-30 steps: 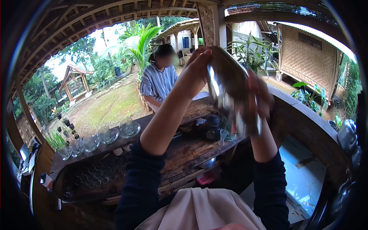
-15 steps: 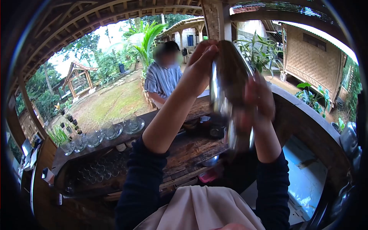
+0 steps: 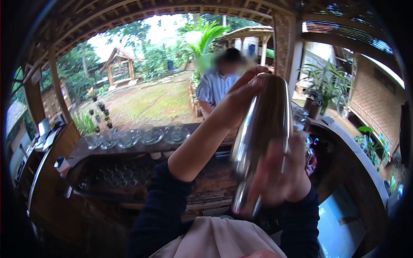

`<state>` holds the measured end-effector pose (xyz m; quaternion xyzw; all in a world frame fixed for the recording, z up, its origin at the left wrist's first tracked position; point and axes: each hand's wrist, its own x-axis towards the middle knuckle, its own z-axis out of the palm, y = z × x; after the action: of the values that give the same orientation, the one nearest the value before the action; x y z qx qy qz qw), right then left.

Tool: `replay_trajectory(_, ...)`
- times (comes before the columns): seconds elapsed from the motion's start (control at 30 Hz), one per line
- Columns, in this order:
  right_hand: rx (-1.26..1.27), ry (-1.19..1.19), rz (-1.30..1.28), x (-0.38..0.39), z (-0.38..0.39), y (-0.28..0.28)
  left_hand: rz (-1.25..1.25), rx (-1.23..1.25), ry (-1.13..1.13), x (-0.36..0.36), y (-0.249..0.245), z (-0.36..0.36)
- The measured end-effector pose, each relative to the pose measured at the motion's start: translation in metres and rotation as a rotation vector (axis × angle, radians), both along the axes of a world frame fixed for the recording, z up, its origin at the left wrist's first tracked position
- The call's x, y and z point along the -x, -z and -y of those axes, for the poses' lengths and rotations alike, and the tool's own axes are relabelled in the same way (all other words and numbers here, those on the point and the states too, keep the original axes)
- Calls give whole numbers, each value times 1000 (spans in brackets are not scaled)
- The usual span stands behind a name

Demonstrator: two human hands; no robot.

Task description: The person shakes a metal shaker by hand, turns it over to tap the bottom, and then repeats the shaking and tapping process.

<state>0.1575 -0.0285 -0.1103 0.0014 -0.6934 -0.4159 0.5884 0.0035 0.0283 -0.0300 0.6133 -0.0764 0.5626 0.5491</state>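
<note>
A shiny metal cocktail shaker is held up in front of me, tilted, with its wide end up and its narrower end down toward me. My left hand is closed on the upper end, the fingers partly hidden behind it. Lower down, my right hand wraps around the shaker's side, smeared by motion. The lower part of the shaker is blurred too.
A row of upturned glasses stands along the wooden counter, and more glasses sit on the shelf below. Across the counter is a person in a striped shirt. Jars and potted plants are at the right.
The shaker has swung lower and its bottom end has come toward me, both hands moving with it. My view has turned left, so the surroundings sit farther right.
</note>
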Motion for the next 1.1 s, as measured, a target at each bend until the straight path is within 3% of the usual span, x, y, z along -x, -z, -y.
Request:
replay_trajectory(0.03,14,-165,254,9,-15,-59,-14,-102,-215,4,7,-44)
replay_trajectory(0.07,97,-175,137,20,-49,-59,-10,-85,-233,12,20,-50)
replay_trajectory(0.13,679,-452,-129,48,-61,-64,-144,-222,-279,24,38,-54)
replay_trajectory(0.17,686,-462,-127,51,-55,-61,-214,-297,-299,30,42,-57)
replay_trajectory(0.2,601,-398,-46,51,-42,-58,-289,-381,-319,36,46,-67)
replay_trajectory(0.23,511,-331,32,50,-28,-56,-141,77,-12,38,62,-88)
replay_trajectory(0.3,435,-274,380,53,17,-47,-29,452,152,61,39,11)
replay_trajectory(0.37,-94,-335,425,67,44,-26,-93,9,-243,81,68,17)
replay_trajectory(0.4,-97,-353,420,87,37,-25,67,15,147,76,64,56)
replay_trajectory(0.43,-240,-621,272,112,23,-19,110,-86,55,81,70,58)
replay_trajectory(0.47,-373,-879,111,129,15,-11,121,17,-42,92,74,52)
replay_trajectory(0.5,431,-988,233,121,9,-4,133,120,-137,107,77,36)
replay_trajectory(0.53,1250,-996,347,112,2,4,167,523,6,131,98,-14)
replay_trajectory(0.57,491,-585,232,138,-42,-11,201,670,303,137,88,9)
replay_trajectory(0.63,847,-698,-6,182,-57,-27,425,764,-48,137,98,7)
replay_trajectory(0.67,846,-709,3,188,-49,-27,433,759,-58,144,110,9)
replay_trajectory(0.73,518,-667,225,191,-19,-31,503,277,301,163,134,12)
replay_trajectory(0.77,507,-645,388,187,13,-29,469,684,641,179,115,41)
replay_trajectory(0.83,91,-705,497,189,54,-18,217,272,-110,189,104,92)
replay_trajectory(0.87,95,-726,503,198,54,-13,304,185,-169,179,100,114)
replay_trajectory(0.93,-275,-1044,302,218,51,2,341,123,-264,184,106,130)
replay_trajectory(0.97,-7,-1052,380,223,44,3,341,134,-280,197,112,126)
replay_trajectory(1.0,263,-1050,461,226,30,2,405,492,-144,214,117,116)
replay_trajectory(1.03,687,-810,485,235,11,13,468,848,2,233,129,104)
replay_trajectory(1.07,593,-843,215,272,-5,19,483,673,-27,256,174,69)
replay_trajectory(1.1,814,-920,136,303,-29,29,496,496,-58,272,213,44)
